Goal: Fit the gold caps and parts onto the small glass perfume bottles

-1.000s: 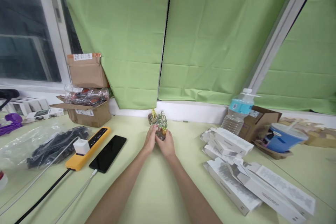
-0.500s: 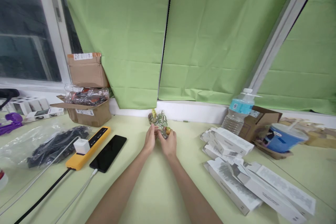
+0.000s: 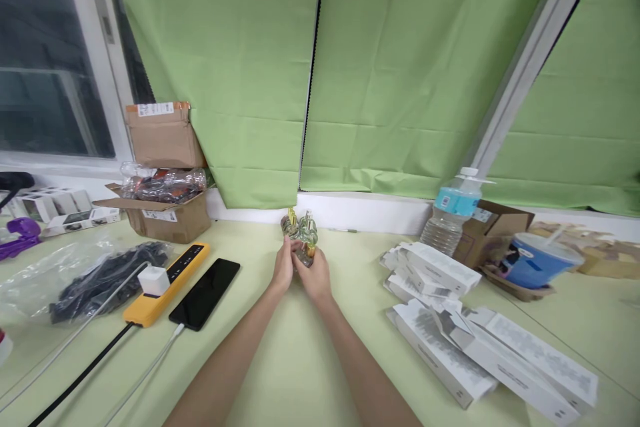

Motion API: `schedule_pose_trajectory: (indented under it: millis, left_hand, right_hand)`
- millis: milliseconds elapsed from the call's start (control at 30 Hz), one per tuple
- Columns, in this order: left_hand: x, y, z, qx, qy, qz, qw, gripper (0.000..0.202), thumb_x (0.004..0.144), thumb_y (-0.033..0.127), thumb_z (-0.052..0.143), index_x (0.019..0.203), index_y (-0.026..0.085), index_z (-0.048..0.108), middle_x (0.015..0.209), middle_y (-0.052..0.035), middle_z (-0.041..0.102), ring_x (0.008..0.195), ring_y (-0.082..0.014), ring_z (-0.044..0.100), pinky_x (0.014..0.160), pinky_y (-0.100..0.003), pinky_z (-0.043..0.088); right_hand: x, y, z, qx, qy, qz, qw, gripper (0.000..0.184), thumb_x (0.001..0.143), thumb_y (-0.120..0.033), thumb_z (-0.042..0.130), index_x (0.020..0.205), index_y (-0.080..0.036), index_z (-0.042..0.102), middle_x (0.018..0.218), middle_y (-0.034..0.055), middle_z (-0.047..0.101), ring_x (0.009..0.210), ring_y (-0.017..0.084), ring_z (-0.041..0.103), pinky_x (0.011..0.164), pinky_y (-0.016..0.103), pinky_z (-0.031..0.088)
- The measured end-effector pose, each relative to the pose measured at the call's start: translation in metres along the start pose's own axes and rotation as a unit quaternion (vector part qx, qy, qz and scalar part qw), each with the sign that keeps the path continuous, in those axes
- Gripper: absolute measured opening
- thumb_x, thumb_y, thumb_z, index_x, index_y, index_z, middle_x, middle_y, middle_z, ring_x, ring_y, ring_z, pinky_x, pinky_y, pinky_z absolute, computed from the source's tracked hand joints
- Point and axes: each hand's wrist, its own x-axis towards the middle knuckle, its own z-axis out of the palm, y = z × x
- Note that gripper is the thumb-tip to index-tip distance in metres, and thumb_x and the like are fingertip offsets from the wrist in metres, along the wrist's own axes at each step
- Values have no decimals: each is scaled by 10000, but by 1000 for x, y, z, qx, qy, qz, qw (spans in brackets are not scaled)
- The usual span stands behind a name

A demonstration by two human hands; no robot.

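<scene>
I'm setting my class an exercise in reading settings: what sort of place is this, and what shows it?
Probably an indoor worktable by a window: green blinds hang behind it, and a yellow power strip and white boxes lie on it.

Pale green table (image 3: pixel 295 367), phone (image 3: pixel 206 295), white boxes (image 3: pixel 441 350)

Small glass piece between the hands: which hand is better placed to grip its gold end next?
Probably the right hand: it is nearer the gold end of the small glass piece; the left hand is farther left.
</scene>
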Motion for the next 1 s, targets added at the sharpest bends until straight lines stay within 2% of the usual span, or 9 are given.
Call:
schedule_pose_trajectory:
  millis: [133, 200, 267, 467, 567, 733, 900, 1000]
  left_hand:
    - [-2, -1, 0, -21, -14, -21, 999, 700, 848, 738, 418, 1074, 130, 683, 1147, -174, 699, 1148, -283, 625, 1044, -443, 431]
    - [-2, -1, 1, -23, -15, -25, 999, 705, 841, 744, 424, 1074, 130, 681, 1143, -180, 700, 1148, -281, 626, 1055, -445, 421]
    - [-3, -1, 1, -24, -14, -26, 999, 704, 838, 744, 430, 1065, 127, 681, 1148, -183, 697, 1144, -282, 627, 1054, -445, 421]
    - [-3, 0, 1, 16, -10, 5, 1000, 644, 867, 704, 425, 1030, 140, 692, 1145, -148, 703, 1116, -278, 631, 1016, -408, 452]
    - [-2, -1, 0, 30, 0, 14, 999, 631, 876, 692, 418, 1034, 144, 686, 1125, -132, 711, 1083, -273, 640, 1000, -392, 460]
    - [-4, 1, 0, 38, 3, 13, 999, 639, 878, 691, 409, 1043, 142, 689, 1126, -133, 708, 1084, -279, 637, 991, -400, 467]
    - [-6, 6, 1, 48, -34, 18, 998, 659, 881, 699, 391, 1043, 142, 703, 1109, -135, 714, 1090, -282, 634, 995, -399, 459]
    - [-6, 7, 2, 41, -19, 30, 999, 646, 879, 694, 409, 1041, 143, 704, 1118, -137, 712, 1122, -278, 619, 1025, -390, 432]
  right_hand:
    - [4, 9, -5, -48, 90, 40, 994, 355, 751, -470, 657, 975, -198, 616, 966, 115, 647, 899, 286, 605, 803, 372, 472]
    - [6, 12, -7, -58, 110, 46, 991, 359, 755, -470, 649, 986, -198, 610, 969, 117, 641, 916, 291, 600, 822, 377, 469]
    - [6, 12, -7, -56, 103, 42, 992, 362, 757, -466, 647, 993, -193, 610, 969, 112, 642, 913, 285, 600, 824, 376, 469]
    - [0, -1, -3, 1, 0, 0, 1000, 341, 755, -452, 666, 974, -192, 634, 952, 86, 668, 869, 256, 616, 772, 351, 480]
    - [0, -4, -2, 31, -26, -13, 999, 342, 758, -441, 671, 989, -190, 639, 962, 81, 680, 879, 253, 622, 776, 354, 488]
    - [1, -3, -1, 76, -21, -16, 997, 448, 774, -481, 672, 1108, -188, 622, 1047, 84, 678, 955, 249, 618, 825, 358, 494]
    - [0, -4, -2, 90, -10, -2, 996, 485, 823, -554, 612, 1132, -180, 629, 1071, 102, 670, 951, 239, 616, 824, 356, 499]
    - [1, -6, -4, 130, 11, 9, 991, 516, 852, -587, 561, 1169, -185, 621, 1163, 111, 651, 1047, 243, 603, 871, 352, 497]
